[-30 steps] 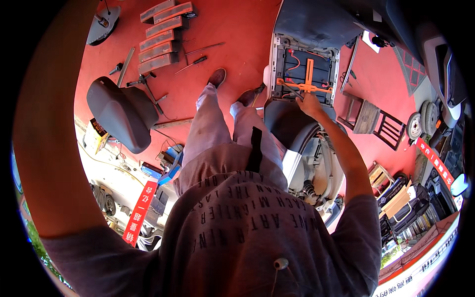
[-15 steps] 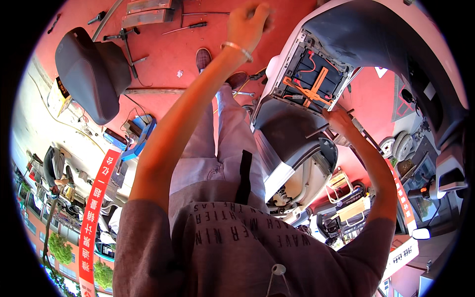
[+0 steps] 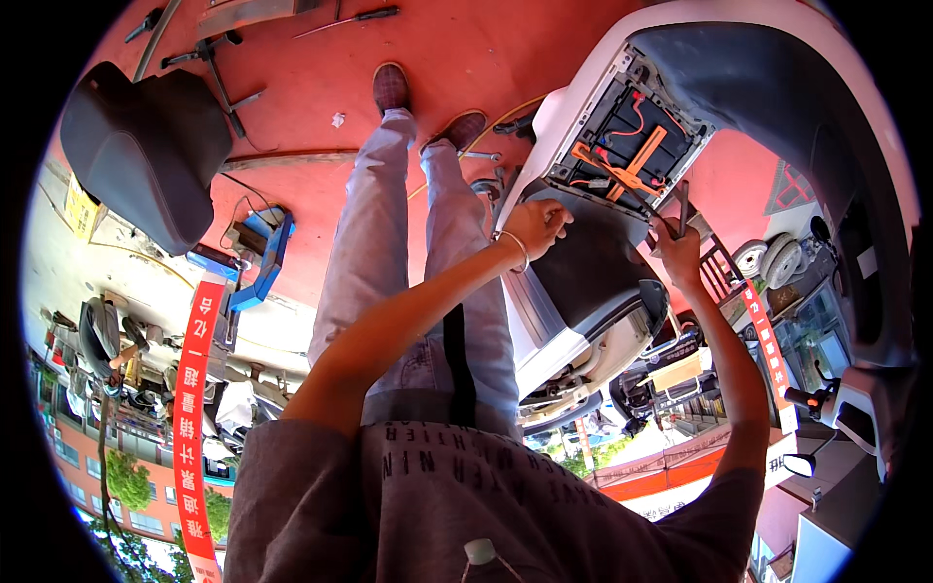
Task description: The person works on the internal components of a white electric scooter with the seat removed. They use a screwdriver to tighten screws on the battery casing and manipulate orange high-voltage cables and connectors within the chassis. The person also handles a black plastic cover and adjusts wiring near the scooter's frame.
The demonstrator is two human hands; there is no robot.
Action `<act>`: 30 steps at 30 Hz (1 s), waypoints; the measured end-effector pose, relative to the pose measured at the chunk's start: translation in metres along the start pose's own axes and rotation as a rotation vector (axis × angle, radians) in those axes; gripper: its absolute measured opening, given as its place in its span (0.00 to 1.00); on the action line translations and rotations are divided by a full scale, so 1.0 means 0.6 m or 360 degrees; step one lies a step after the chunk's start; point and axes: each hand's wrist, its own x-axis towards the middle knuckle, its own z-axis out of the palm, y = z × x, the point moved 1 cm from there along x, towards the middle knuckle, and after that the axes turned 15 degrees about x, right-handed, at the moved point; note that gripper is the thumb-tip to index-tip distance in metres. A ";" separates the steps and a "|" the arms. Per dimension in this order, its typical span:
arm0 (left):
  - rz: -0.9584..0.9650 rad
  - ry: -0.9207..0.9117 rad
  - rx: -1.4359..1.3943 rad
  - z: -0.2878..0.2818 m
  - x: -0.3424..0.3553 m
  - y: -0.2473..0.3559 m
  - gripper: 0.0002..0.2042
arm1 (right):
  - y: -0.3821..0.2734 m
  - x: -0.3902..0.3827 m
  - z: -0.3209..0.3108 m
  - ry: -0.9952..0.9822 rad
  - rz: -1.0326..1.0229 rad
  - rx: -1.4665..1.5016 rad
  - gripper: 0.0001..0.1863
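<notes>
Scooter body: I am viewing the pale and dark-panelled scooter (image 3: 768, 97) from the head camera; it is filling the upper right, its storage bay lying uncovered.
Seat: the dark padded seat (image 3: 146, 155) is lying at the far left, well apart from both hands.
Bay: the bay frame (image 3: 702, 134) is surrounding a dark battery block (image 3: 614, 124), which I am judging heavy, rigid and awkward to grip from above.
Strap: an orange cross-shaped strap (image 3: 637, 160) is lying across that block; I am reading it as light and fairly stiff, best held at its crossing.
Right hand: the right hand (image 3: 677, 255) is wrapping its fingers around the tool, just beside the bay's near edge.
Left hand: the left hand (image 3: 540, 225) is showing half-curled fingers with nothing visible in them, in front of the dark panelling; I cannot tell whether it is touching that surface.
Tool: two dark bars of the tool (image 3: 683, 204) are emerging from the right hand, one slanting over the bay toward the strap; contact I am leaving undecided. I am expecting stiff metal, moderately heavy, slippery if oily, and safest held at the thick part within the palm.
Wire: a thin red wire (image 3: 639, 112) is curving over the block; I am judging it flexible and fragile, unsuitable as a handhold.
</notes>
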 end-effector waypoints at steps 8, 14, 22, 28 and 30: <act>-0.0693 -0.0406 -0.0816 0.182 0.113 0.054 0.13 | -0.021 -0.058 0.095 0.0618 0.1058 0.2712 0.07; -0.1093 -0.0371 -0.1162 0.193 0.115 0.091 0.11 | 0.011 -0.074 0.077 0.0444 0.1050 0.2761 0.12; -0.1038 -0.0198 -0.1227 0.260 0.170 0.065 0.07 | -0.065 -0.119 -0.048 0.0001 -0.0805 -0.1391 0.18; -0.0994 -0.0337 -0.1774 0.229 0.170 0.109 0.03 | -0.006 -0.069 -0.054 -0.0215 -0.0216 -0.0852 0.11; -0.1174 -0.0403 -0.2069 0.221 0.149 0.124 0.04 | 0.003 -0.073 -0.054 -0.0235 0.0205 -0.0337 0.13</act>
